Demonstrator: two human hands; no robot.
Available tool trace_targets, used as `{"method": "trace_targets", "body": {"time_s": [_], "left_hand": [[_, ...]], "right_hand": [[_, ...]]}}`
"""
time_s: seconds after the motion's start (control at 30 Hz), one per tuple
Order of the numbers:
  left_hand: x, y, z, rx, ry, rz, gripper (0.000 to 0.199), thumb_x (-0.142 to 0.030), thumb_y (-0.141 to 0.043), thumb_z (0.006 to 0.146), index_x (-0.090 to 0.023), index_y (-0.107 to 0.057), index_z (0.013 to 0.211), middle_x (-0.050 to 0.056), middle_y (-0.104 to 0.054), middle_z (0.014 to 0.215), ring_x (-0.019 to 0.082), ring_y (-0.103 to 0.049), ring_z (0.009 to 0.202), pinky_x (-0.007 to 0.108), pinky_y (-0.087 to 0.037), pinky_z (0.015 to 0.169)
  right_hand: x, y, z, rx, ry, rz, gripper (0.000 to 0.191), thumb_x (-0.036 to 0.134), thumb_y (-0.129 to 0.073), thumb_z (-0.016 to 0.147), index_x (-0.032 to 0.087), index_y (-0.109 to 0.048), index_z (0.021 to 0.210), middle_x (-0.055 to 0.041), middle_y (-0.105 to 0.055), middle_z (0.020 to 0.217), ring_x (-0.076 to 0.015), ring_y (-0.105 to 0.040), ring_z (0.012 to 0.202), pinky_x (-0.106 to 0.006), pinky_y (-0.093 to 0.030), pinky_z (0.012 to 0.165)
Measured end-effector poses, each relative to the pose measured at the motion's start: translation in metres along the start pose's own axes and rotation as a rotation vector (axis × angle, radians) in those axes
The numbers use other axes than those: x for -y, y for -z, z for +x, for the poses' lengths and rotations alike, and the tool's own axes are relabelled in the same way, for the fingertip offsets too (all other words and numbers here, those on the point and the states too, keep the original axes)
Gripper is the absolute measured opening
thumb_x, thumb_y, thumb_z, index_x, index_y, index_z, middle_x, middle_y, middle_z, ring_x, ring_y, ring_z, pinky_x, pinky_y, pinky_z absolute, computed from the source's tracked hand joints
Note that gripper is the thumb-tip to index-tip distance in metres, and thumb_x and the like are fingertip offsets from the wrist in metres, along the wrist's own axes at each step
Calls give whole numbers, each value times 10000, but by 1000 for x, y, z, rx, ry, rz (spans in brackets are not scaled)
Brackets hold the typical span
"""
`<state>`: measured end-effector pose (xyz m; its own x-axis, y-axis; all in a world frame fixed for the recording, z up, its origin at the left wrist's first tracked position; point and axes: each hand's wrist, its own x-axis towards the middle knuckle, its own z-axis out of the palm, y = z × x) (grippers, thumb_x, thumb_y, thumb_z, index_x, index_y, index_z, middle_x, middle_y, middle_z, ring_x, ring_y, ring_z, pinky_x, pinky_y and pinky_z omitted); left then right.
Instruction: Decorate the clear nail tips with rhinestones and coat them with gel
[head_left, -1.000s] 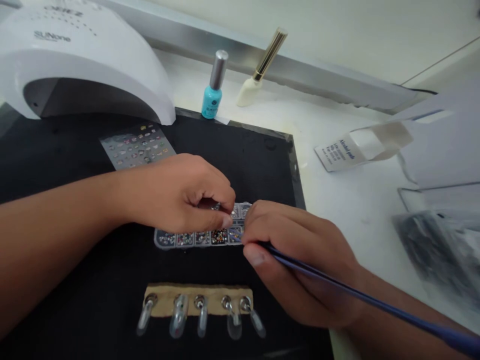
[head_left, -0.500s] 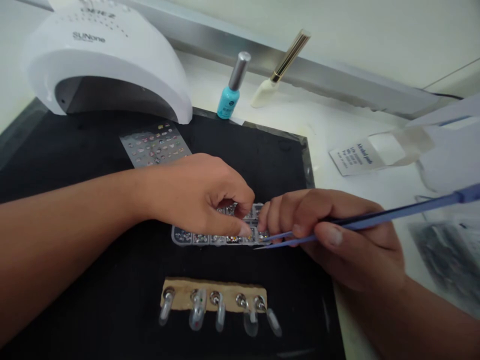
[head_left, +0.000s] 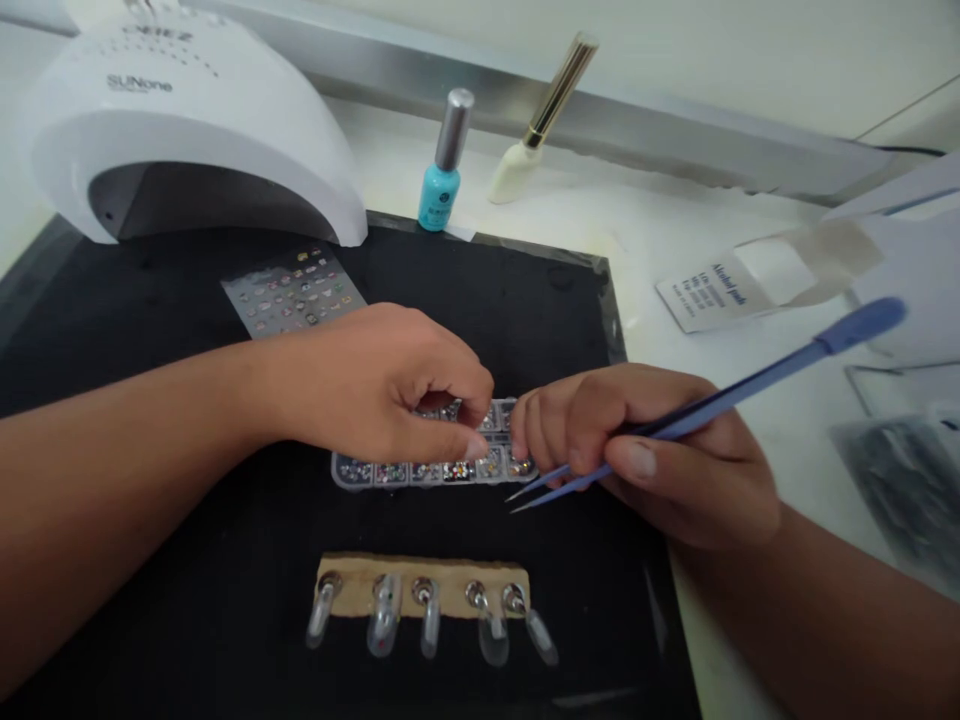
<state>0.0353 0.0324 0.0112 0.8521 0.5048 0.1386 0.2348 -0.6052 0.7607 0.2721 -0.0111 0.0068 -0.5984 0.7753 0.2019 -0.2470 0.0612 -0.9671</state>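
Observation:
A clear compartment box of small rhinestones point(head_left: 390, 473) lies on the black mat point(head_left: 247, 560). Over its middle, my left hand point(head_left: 397, 390) curls its fingers, with the thumb and forefinger gripping at the box; the hand hides part of it. In my right hand point(head_left: 660, 440) is a pair of blue tweezers point(head_left: 712, 405), tips slightly apart and just in front of the box. The curled fingers of that hand rest against the box's right end. Nearer to me, several clear nail tips point(head_left: 384, 625) stand on small metal holders along a tan strip point(head_left: 450, 588).
At the back left stands a white nail lamp point(head_left: 210, 110); a sticker sheet point(head_left: 289, 295) lies before it. Behind the mat are a turquoise polish bottle point(head_left: 438, 195) and a cream bottle with a gold cap point(head_left: 517, 170). An alcohol pad packet point(head_left: 705, 295) lies right.
The tweezers have swung steeper, their tips moving off the box's right end toward me. My left hand stays over the box. The whole view has shifted slightly.

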Motion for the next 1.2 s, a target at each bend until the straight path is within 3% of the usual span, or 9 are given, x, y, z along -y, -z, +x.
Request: {"method": "trace_targets", "body": {"time_s": [0.2,0.43,0.67,0.83,1.1,1.2], "left_hand": [[-5,6,3,98,37,11,147,-271,-648,920,-178,-732,842,-39,-601,722,87,-540,673,240,-348,611],[-5,6,1,89,31,46,112,-295,-717,887,-187,-723,860,-48,-604,734,86,-545,675,232,-343,611],[-14,-1,3,82,57,224,184,-350,-775,824,-199,-673,845,-53,-612,735,104,-556,661,260,-304,599],[-24,-4,2,84,75,344,128,-310,-744,804,-221,-654,821,-34,-594,711,142,-537,633,281,-241,559],[-36,-8,6,97,245,335,113,-311,-719,791,-231,-640,778,-28,-580,700,156,-534,635,279,-278,570],[-38,-2,7,128,285,288,93,-305,-720,809,-234,-671,846,-26,-620,763,159,-574,701,275,-315,591]], "right_hand": [[0,1,-1,11,21,-24,248,282,-678,977,112,-678,797,-12,-593,660,-130,-568,618,-295,-463,621],[2,5,-2,147,42,-157,252,286,-591,1032,124,-649,849,-22,-604,726,-139,-603,674,-305,-490,650],[1,1,0,80,65,-159,271,301,-607,1030,126,-646,827,0,-575,697,-127,-572,656,-306,-496,672],[2,1,0,72,33,-151,275,315,-638,1006,137,-657,796,5,-569,678,-126,-568,634,-314,-507,683],[0,5,3,79,22,-137,280,320,-657,996,137,-667,785,6,-580,668,-118,-570,628,-284,-491,666],[-3,6,4,60,27,-89,264,321,-680,981,133,-678,795,2,-589,661,-123,-579,618,-288,-502,669]]}}
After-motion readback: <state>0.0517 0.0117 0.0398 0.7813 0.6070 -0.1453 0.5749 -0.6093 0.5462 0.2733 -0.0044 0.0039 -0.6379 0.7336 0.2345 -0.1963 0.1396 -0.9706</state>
